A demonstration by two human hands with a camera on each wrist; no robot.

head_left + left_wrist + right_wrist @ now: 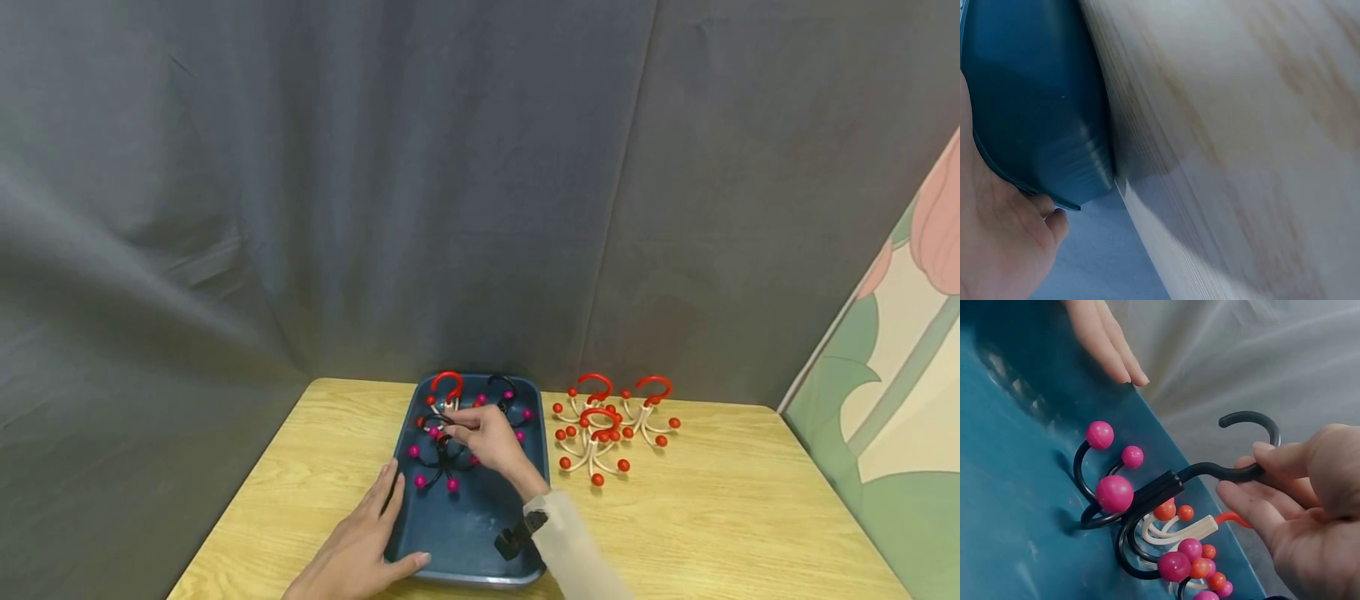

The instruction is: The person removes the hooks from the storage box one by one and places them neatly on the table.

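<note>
**Black rack: hook up in right-hand fingers, balls down in tray**

Black rack with magenta balls [1157, 494] is inside the blue tray [472, 533], left of its midline and toward the far half. Long axis: hook, stem, splayed arms in one line; hook end at the fingers, ball end down toward the tray floor. Tilt off vertical hard to call from the head view. Can't tell whether the lower balls touch the floor (shadows sit near them).

Right hand [487, 433] is the nearer one: thumb and fingers pinch the base of the hook, coming in from the rack's right. My read: stem direction relative to that pinch is what governs any move.

Left hand [352, 542] is apart from the rack, at the tray's near-left edge, fingers extended along the side, thumb over the near corner.

Neighbours: a white rack with red hook [1204, 529] just behind, crowding the arms; second black rack [505, 407] at far right of tray. Outside, right of tray: three white racks [592, 454] clustered on the worktop [712, 467].
</note>
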